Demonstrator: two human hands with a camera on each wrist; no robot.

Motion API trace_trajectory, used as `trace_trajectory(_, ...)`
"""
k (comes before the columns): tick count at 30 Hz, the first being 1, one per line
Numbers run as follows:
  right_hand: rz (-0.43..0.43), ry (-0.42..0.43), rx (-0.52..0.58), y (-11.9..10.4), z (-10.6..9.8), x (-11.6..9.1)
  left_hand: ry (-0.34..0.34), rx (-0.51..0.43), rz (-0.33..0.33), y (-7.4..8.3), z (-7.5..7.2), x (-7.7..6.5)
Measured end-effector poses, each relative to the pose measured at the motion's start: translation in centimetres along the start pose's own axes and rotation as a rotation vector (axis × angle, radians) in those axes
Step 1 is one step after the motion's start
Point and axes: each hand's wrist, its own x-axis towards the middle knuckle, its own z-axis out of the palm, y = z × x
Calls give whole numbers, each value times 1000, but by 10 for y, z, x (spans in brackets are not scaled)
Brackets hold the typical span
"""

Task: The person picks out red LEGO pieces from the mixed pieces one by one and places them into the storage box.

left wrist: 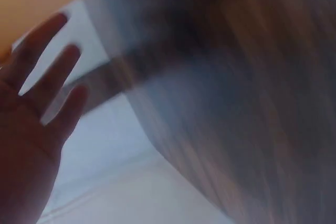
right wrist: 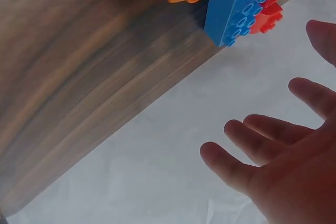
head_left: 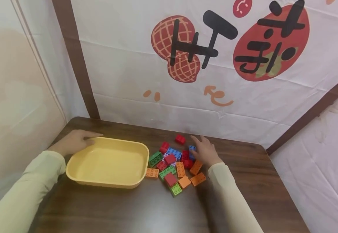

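My left hand [head_left: 76, 141] is at the far left corner of a yellow tray [head_left: 108, 185], one finger stretched along its rim. In the left wrist view, the fingers of this left hand [left wrist: 31, 124] are straight and spread, below the tray's yellow edge. To the right of the tray lies a loose pile of toy building bricks. My right hand [head_left: 206, 151] is over the pile's right side, close to a blue brick [head_left: 192, 152] and an orange brick [head_left: 196, 167]. Its fingers are spread apart with nothing between them in the right wrist view.
Among the pile are a dark green brick [head_left: 155, 159], a lime brick [head_left: 176, 189] and several red ones. A single red brick [head_left: 180, 139] lies behind the others. The dark wooden table [head_left: 122, 210] meets a white printed curtain [head_left: 122, 81] along its far edge.
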Motion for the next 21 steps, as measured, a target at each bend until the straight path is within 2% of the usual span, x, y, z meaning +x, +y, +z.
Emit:
trace_trajectory(3,-36,3,9,-6,6,19,-26,-135,-38,4,4,1)
trace_trajectory(5,-50,0,8,-10,11,32,-22,-161,-38,6,7,1)
trace_trajectory(9,-60,-48,-21,-19,17,52,22,-106,6,12,12,-5)
trace_trajectory(13,-87,-99,-71,-25,25,66,35,-104,-21,16,18,-13)
trace_trajectory(15,-92,-100,-78,-26,28,72,40,-112,-39,17,19,-16)
trace_trajectory(21,-69,-82,-68,-30,36,82,84,-74,-9,15,16,-17)
